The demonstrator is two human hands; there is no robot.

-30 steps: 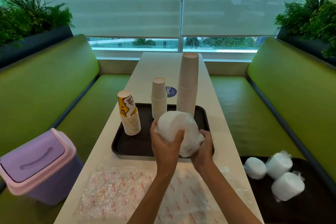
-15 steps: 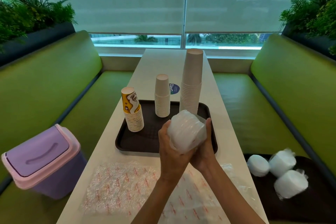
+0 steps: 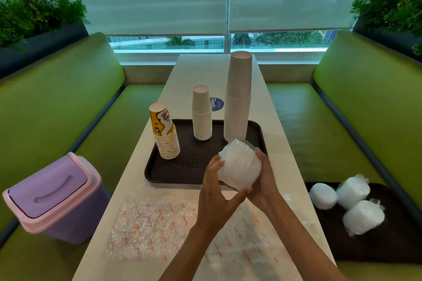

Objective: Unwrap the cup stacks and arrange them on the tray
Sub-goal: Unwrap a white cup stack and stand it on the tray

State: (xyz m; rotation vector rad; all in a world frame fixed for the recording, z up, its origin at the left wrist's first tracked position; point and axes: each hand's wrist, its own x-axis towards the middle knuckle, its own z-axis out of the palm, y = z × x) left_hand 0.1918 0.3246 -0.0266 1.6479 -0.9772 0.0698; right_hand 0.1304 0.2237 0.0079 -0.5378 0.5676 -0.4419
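Held stack: whitish cup stack (image 3: 239, 166), lying tilted in the air over the near right corner of the tray (image 3: 189, 166), just in front of the tall plain stack (image 3: 238, 107).
Left grip: left grip (image 3: 217, 198) is clamped on the stack's left side, with the thumb reaching under.
Right grip: right grip (image 3: 265, 187) cups the right side, fingers curled round it.
Why held so: probably two-handed to keep loose cups from sliding apart while the film is worked off.
Tray: the tall stack, small plain stack (image 3: 201, 118) and printed stack (image 3: 165, 134) stand rims down, each apart. The near right part is bare, likely the next slot.
Waiting: three wrapped bundles (image 3: 352, 191) lie on a second tray (image 3: 399, 246) on the right bench, close to the right arm.
Spent wrap: bubble sheets (image 3: 150, 228) lie flat on the surface (image 3: 205, 70), near edge.
Bin: lilac bin (image 3: 52, 198) on the left bench, lid closed. It is presumably for the wrap.
Hard to make out: whether film covers the held stack. Ribbed rims show, but the gloss is ambiguous.
Hidden: the right grip's fingertips, behind the stack.
Cut off: the second tray, at the frame's right edge.
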